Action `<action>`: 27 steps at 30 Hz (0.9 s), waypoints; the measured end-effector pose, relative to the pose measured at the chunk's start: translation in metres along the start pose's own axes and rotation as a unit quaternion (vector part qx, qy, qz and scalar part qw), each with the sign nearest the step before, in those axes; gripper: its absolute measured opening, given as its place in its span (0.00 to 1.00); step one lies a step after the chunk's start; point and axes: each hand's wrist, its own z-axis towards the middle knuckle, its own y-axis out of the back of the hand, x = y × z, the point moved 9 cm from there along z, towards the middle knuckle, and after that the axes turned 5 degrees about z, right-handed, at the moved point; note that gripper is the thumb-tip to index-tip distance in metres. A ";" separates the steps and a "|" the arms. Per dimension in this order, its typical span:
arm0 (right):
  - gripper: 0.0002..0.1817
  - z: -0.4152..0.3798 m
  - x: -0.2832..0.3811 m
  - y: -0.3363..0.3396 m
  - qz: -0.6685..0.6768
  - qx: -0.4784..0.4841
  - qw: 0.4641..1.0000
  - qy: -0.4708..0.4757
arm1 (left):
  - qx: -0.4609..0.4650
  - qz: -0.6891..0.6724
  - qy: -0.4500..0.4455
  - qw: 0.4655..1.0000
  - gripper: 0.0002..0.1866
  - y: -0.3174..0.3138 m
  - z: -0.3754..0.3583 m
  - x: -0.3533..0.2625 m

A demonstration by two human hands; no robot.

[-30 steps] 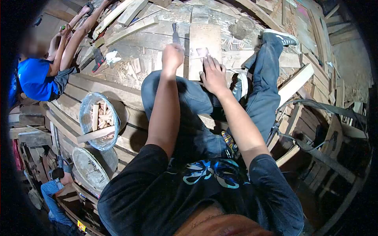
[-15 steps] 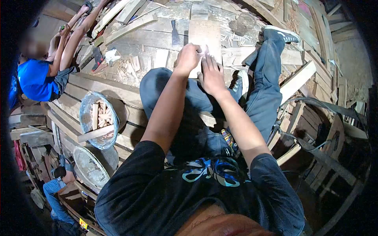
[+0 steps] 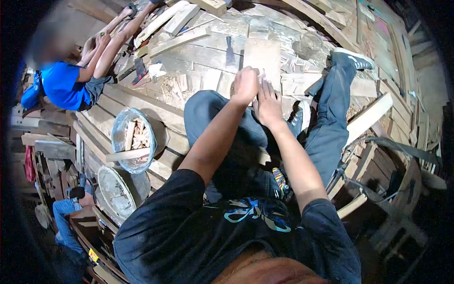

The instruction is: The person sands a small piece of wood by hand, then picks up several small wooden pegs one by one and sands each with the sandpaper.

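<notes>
My left hand [image 3: 246, 86] is closed, its fingers pinched together at the near end of a pale wooden board [image 3: 262, 52]. Whatever sits in that pinch is too small to make out. Right beside it, my right hand [image 3: 268, 104] lies with fingers stretched forward, their tips close to the left hand's fingers. A flat dark-handled tool, like a chisel or scraper [image 3: 230, 52], lies on the planks to the left of the board. Small wood sticks [image 3: 298, 65] are scattered to its right.
On the left stand a bucket [image 3: 115, 142] of wood pieces and a second pail [image 3: 106, 182]. A person in a blue shirt [image 3: 64, 85] sits at upper left. A dark-handled tool [image 3: 140, 71] lies near shavings. Lumber and a black strap [image 3: 402, 146] are on the right.
The whole view has shifted, so the floor, buckets and other person appear farther right. My hands stay together at the board's near end, with little visible change in their grip.
</notes>
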 end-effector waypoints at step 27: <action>0.41 0.003 -0.002 -0.001 0.007 0.042 0.999 0.000 | -0.010 -0.071 0.080 0.994 0.13 -0.002 -0.005 0.009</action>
